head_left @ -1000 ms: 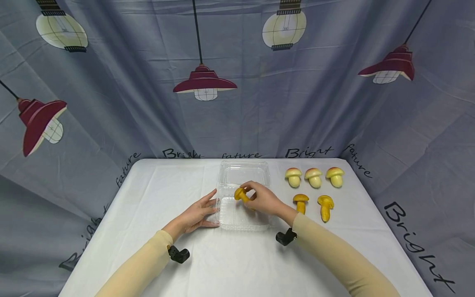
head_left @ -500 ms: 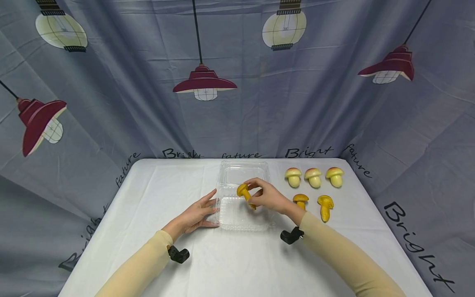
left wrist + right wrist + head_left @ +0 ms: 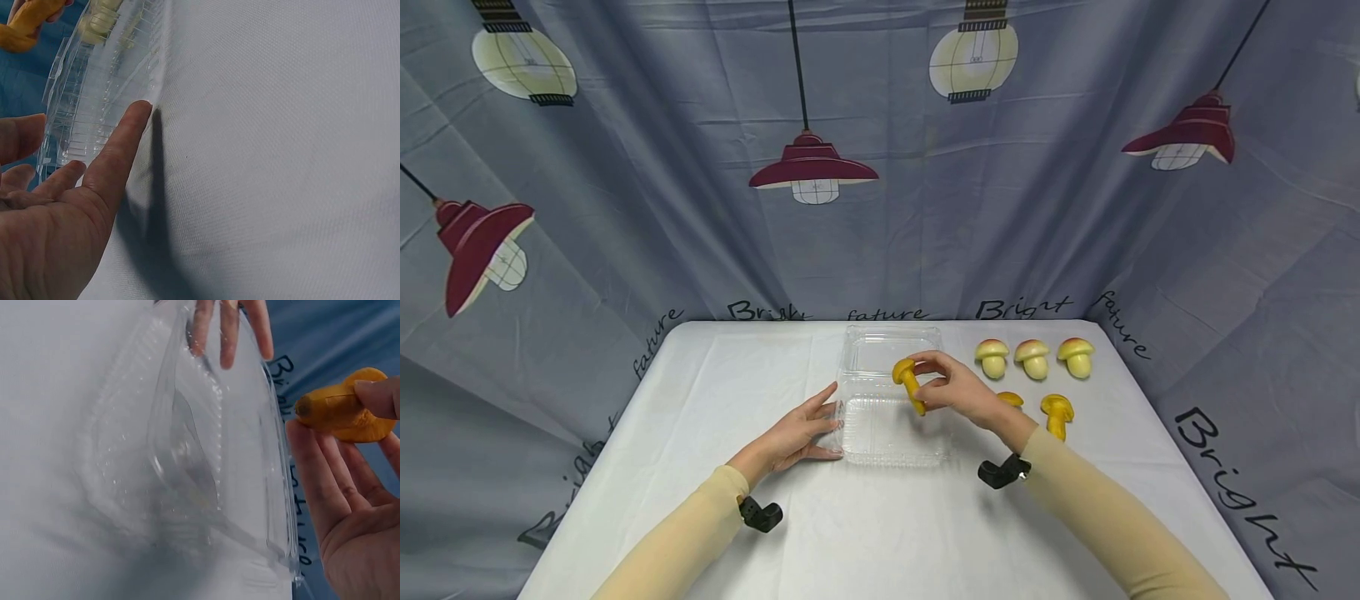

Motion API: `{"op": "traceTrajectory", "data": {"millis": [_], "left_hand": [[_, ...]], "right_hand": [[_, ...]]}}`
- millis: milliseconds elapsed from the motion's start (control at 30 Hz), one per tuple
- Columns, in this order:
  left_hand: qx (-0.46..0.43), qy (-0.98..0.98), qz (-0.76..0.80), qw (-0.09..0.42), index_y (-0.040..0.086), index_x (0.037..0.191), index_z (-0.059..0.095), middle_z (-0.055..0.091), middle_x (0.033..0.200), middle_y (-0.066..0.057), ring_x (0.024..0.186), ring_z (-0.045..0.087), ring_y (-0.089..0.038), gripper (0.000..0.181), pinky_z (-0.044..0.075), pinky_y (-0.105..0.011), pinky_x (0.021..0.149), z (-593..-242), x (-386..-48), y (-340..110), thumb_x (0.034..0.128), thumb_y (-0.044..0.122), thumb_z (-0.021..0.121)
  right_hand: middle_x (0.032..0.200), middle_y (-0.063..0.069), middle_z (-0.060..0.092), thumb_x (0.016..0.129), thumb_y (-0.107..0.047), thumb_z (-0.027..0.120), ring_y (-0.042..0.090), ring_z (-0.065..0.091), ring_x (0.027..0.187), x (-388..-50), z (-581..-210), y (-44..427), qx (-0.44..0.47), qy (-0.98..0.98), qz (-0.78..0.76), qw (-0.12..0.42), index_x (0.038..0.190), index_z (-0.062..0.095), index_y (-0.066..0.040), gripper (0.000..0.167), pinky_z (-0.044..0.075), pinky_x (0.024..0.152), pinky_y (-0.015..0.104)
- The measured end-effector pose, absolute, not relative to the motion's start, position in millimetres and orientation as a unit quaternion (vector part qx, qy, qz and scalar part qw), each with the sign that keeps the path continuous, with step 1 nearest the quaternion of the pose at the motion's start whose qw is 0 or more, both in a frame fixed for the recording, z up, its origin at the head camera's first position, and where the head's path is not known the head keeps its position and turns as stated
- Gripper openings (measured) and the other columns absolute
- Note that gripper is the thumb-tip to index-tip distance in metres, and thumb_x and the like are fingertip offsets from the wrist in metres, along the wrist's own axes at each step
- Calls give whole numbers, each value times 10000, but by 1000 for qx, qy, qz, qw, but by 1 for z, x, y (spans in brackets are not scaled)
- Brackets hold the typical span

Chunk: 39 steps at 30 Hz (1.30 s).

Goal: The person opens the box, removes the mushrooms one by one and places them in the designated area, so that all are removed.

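My right hand pinches a yellow-orange toy mushroom above a clear plastic clamshell box. In the right wrist view the mushroom sits between thumb and fingers, its stem end toward the camera. My left hand rests at the box's left side, fingers spread and fairly straight. From the left wrist, the fingertips of that hand lie along the clear wall of the box. The lid is folded back behind the base.
Three pale mushrooms with reddish caps stand in a row at the back right. Before them lie two yellow-orange mushrooms, one in plain sight and another partly behind my right wrist. A white cloth covers the table; a grey-blue curtain hangs behind.
My right hand has drawn back to the right and slightly up with the mushroom, which now hangs more upright. The left hand and the box have stayed put.
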State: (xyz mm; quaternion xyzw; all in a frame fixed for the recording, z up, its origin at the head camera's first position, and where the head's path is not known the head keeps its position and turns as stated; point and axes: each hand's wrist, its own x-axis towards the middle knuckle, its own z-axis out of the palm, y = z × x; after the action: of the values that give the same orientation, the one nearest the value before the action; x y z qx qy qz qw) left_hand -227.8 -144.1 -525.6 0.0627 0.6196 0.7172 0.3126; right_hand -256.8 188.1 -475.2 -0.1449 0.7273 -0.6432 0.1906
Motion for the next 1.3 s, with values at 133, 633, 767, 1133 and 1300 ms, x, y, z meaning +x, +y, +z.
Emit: {"op": "traceTrajectory", "data": {"millis": [133, 633, 767, 1133, 1300], "left_hand": [[63, 620, 717, 313, 287, 1667, 91, 31, 1697, -203, 1378, 415, -500, 737, 596, -511, 900, -526, -228, -145, 1083, 26, 457], [65, 625, 713, 310, 293, 1667, 94, 28, 1698, -201, 1382, 405, -508, 742, 596, -508, 901, -526, -229, -144, 1081, 28, 465], [61, 627, 712, 311, 302, 1666, 102, 26, 1700, -193, 1394, 389, -508, 740, 593, -509, 909, -527, -228, -145, 1082, 34, 469], [64, 627, 710, 313, 305, 1665, 101, 13, 1700, -193, 1414, 358, -509, 736, 584, -514, 925, -527, -228, -145, 1085, 37, 465], [64, 627, 711, 312, 301, 1666, 100, 13, 1700, -194, 1416, 355, -507, 737, 587, -510, 921, -527, -228, -145, 1084, 41, 470]], "right_hand": [[1443, 169, 464, 926, -51, 711, 322, 640, 1120, -256, -474, 196, -135, 724, -649, 193, 1486, 471, -156, 618, 616, 852, 464], [1520, 200, 403, 953, -122, 734, 296, 627, 1162, -259, -478, 234, -102, 720, -664, 172, 1559, 395, -166, 696, 594, 913, 504], [1524, 203, 393, 970, -117, 714, 265, 590, 1207, -257, -477, 246, -100, 722, -665, 161, 1579, 368, -165, 702, 584, 930, 505], [1530, 183, 367, 986, -118, 690, 178, 583, 1192, -250, -474, 276, -79, 709, -685, 147, 1584, 352, -179, 689, 578, 928, 428], [1533, 161, 378, 995, -138, 685, 148, 562, 1213, -247, -475, 291, -68, 714, -684, 135, 1607, 323, -172, 712, 587, 915, 390]]}}
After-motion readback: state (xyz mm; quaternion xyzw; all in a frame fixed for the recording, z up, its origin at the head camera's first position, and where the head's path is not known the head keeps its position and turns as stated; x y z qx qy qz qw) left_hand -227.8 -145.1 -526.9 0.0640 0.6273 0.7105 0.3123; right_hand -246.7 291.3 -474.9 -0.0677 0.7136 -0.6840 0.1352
